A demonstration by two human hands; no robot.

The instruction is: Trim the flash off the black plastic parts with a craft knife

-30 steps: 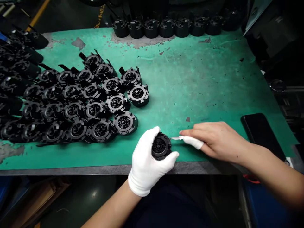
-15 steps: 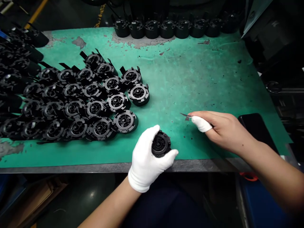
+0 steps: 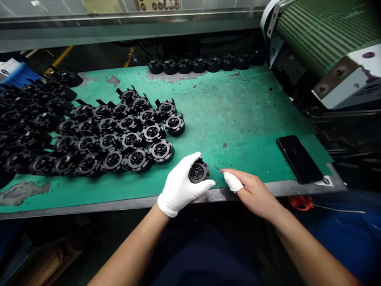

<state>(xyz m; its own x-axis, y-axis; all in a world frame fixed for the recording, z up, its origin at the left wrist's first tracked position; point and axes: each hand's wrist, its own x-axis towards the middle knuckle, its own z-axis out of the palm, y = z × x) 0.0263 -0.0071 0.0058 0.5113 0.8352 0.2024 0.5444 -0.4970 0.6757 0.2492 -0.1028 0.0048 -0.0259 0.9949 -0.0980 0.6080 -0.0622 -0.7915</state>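
Note:
My left hand (image 3: 181, 184), in a white glove, is wrapped round a round black plastic part (image 3: 199, 171) at the table's front edge. The part's ribbed circular face points up. To its right, my right hand (image 3: 250, 190) pinches a small thin blade (image 3: 219, 170), its tip pointing left toward the part but apart from it. White cloth covers the thumb of this otherwise bare hand; the blade's grip end is hidden in the fingers. Many similar black parts (image 3: 161, 151) stand in rows on the green mat to the left.
A row of black parts (image 3: 184, 65) lines the mat's back edge. A black phone (image 3: 299, 159) lies at the right. Beyond it is a green conveyor belt (image 3: 327, 31). An orange-red handled tool (image 3: 301, 202) sits below the table's right edge.
The view has tilted up, bringing the conveyor and more of the phone into sight. My right hand with the blade has come left and down, closer to the part in my left hand.

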